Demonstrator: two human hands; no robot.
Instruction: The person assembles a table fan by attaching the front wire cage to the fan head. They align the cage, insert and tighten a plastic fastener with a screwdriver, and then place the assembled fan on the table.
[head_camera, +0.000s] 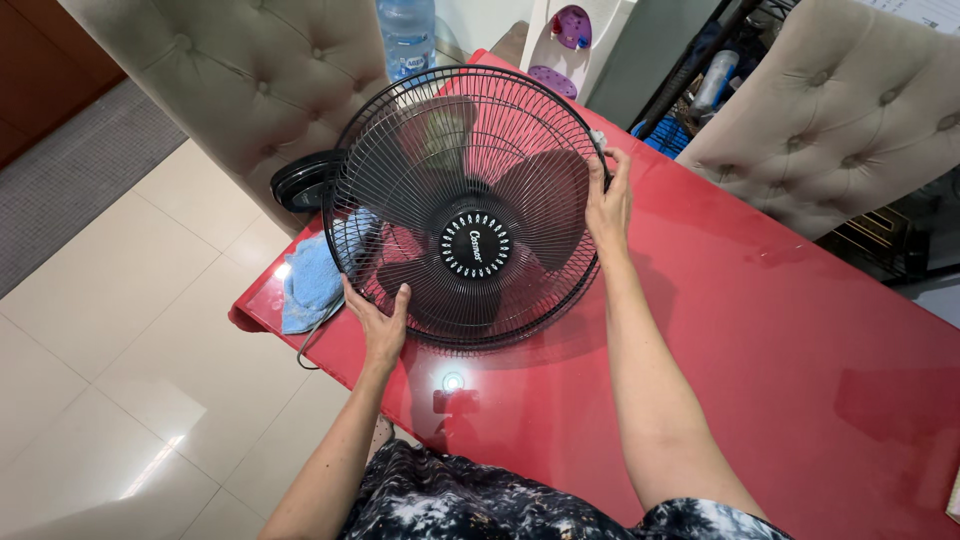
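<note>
From the head view, looking down, I have both hands on the black fan (470, 210), which stands on the red tabletop (780, 340) toward its far left corner, its round wire grille tilted up at me. My left hand (382, 322) cups the near left edge of the grille, fingers curled onto the rim wires. My right hand (608, 200) grips the right edge of the rim, fingers wrapped over it and the thumb pressed on the front.

The front grille sits fully over the dark blades, and the round centre cap with its ring of white marks is in place. I cannot tell whether the grille is clipped all the way round or only resting against the back cage. I judge the work to be at the stage of seating or loosening that front grille; the blades and the cage behind are untouched.

Just left of the fan, a blue cloth (312, 280) lies at the tabletop's left edge, with a cord hanging beneath it. A clear water bottle (406, 35) stands at the far side, behind the fan.
</note>
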